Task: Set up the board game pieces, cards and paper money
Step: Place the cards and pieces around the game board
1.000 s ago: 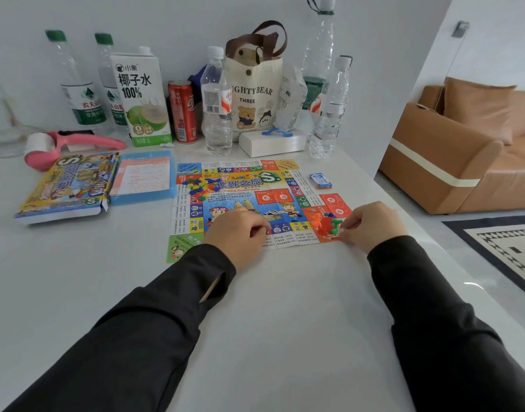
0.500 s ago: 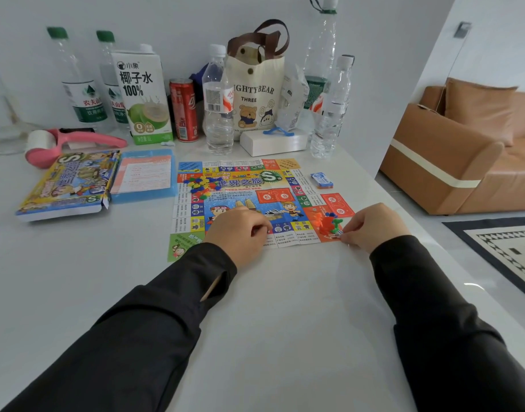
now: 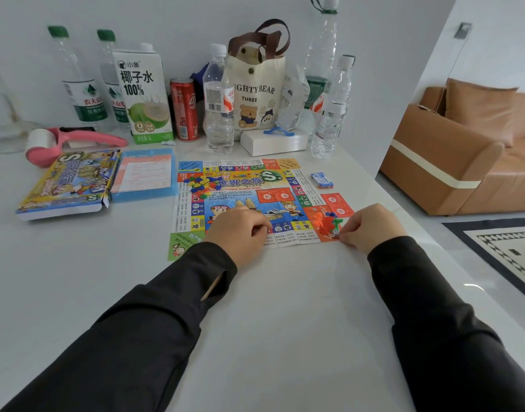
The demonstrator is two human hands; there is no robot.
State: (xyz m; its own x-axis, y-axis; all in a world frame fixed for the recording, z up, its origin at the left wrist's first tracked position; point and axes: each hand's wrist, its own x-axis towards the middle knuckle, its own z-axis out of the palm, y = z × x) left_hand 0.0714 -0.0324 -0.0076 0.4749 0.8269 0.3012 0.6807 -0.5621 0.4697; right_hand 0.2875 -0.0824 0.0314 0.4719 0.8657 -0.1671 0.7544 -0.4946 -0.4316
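While board (image 3: pixel 264 200) lies on worktop (image 3: pixel 285 322), left grip (image 3: pixel 240 233) rests curled on its 6 o'clock edge, contents hidden. Right grip (image 3: pixel 371 227) curled at 5 o'clock corner, die (image 3: pixel 336 232) just at 9 o'clock of fingertips (image 3: pixel 349 236); pinch unclear. Both grips unmoved since earlier.

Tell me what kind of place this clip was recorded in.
Most likely a home living room: a tan sofa beside a patterned rug, and a white table carrying a board game, water bottles and a coconut water carton.
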